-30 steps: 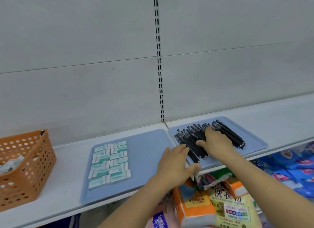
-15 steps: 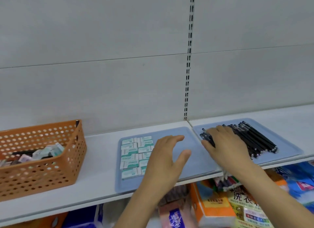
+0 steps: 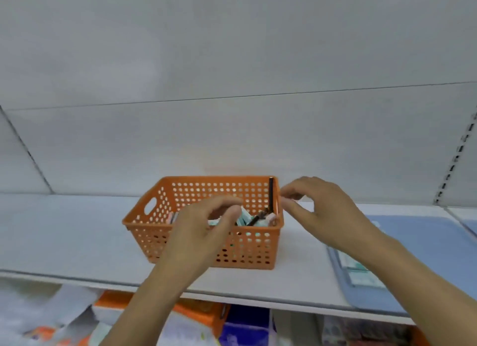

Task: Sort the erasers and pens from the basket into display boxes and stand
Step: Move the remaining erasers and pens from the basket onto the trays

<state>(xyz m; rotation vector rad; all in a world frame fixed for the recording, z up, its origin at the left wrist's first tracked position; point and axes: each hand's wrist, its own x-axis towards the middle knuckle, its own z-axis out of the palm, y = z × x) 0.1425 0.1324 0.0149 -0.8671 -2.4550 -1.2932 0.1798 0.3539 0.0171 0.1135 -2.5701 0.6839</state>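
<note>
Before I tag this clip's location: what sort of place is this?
Probably a shop aisle: a white retail shelf with a slotted upright, packaged goods stocked below, and an orange basket being unpacked.

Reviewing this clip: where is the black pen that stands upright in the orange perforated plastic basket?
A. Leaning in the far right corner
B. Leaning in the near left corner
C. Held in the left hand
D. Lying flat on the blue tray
A: the upright black pen leans against the far right corner of the orange perforated plastic basket, just beside the fingertips of the right hand, while the left hand reaches in over the near wall.
</note>
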